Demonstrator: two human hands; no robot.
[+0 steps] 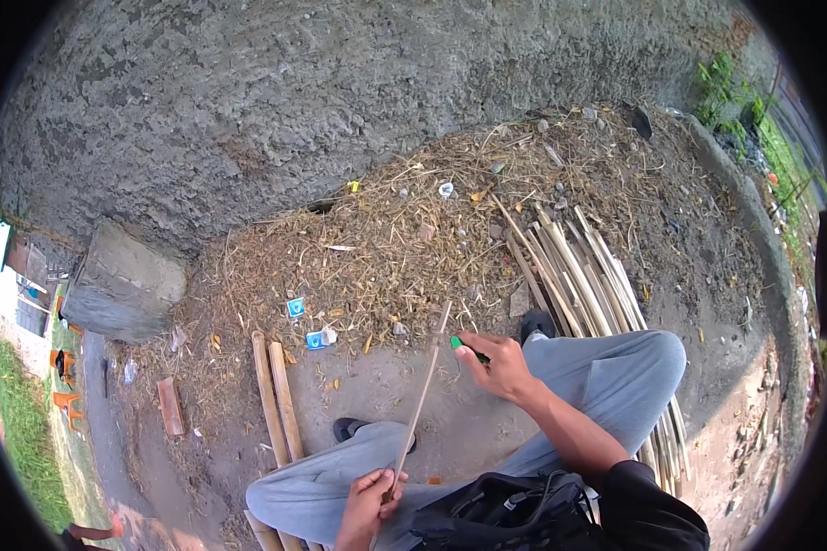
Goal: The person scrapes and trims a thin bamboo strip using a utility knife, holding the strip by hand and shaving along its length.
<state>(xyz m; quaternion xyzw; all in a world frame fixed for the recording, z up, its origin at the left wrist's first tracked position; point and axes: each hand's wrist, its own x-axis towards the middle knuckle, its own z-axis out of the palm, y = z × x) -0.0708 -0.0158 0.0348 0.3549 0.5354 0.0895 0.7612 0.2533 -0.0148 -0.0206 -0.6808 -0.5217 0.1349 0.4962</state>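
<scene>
Slender strip (421, 395) — bamboo perhaps, rough wall (340, 101)

A rough grey wall (294, 101) spans the top of the frame, a concrete block (138, 275) at its foot on the left. Lower left lies a brick (170, 407); orange chairs (67, 402) and grass (28, 432) show near the left edge. Two blue packets (295, 308) lie on dry litter (390, 253) left of centre. A curb (742, 179) curves down the right side, a plant (719, 90) near its upper end.

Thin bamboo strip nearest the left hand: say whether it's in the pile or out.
Out: the left hand grips the thin bamboo strip, apart from the pile of bamboo strips at the right.
</scene>
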